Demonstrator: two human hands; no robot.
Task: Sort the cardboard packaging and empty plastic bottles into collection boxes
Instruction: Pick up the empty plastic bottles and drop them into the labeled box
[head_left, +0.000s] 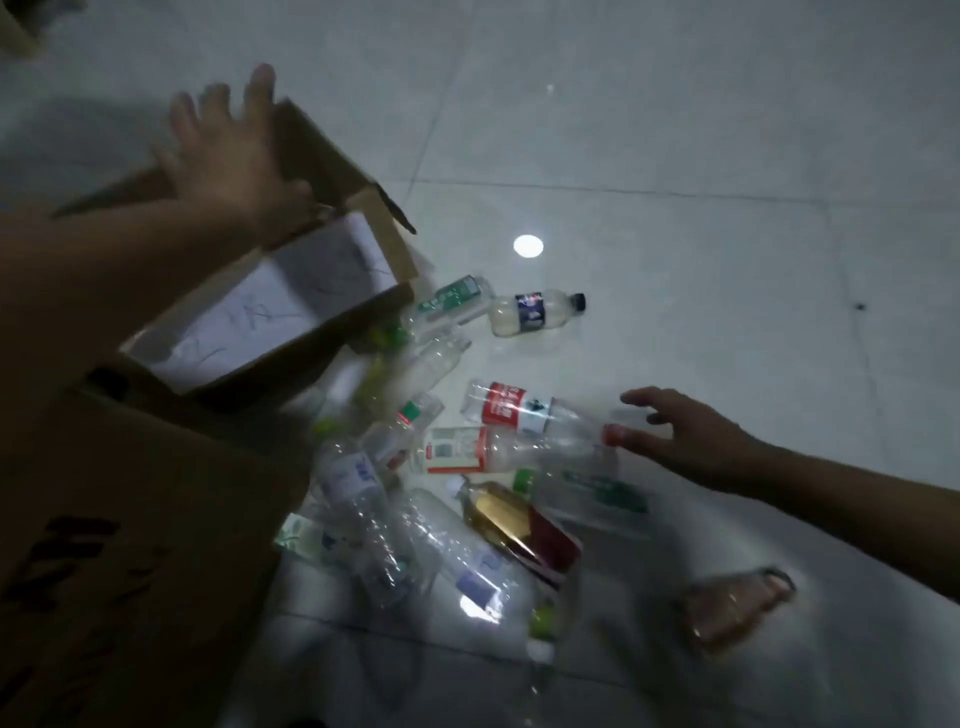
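Plastic bottles (467, 467) lie heaped on the tiled floor (727, 156), unsorted beside the cardboard box (291, 312); most sorting seems left. The left hand (228, 156), fingers spread, touches the box flap; the right hand (691, 441) reaches open toward a red-labelled bottle (511, 410).

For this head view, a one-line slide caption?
Right hand reaches for red-labelled bottle; left hand open above cardboard box.

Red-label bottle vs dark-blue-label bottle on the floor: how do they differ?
The red-label bottle looks clear and empty; the dark-blue-label bottle looks cloudy and pale. The red-label one lies in the bottle pile, its red-capped end at the right hand; the blue-label one, with a dark cap, lies at the pile's far edge, away from both hands. Both are plastic, lying on their sides on the tiled floor.
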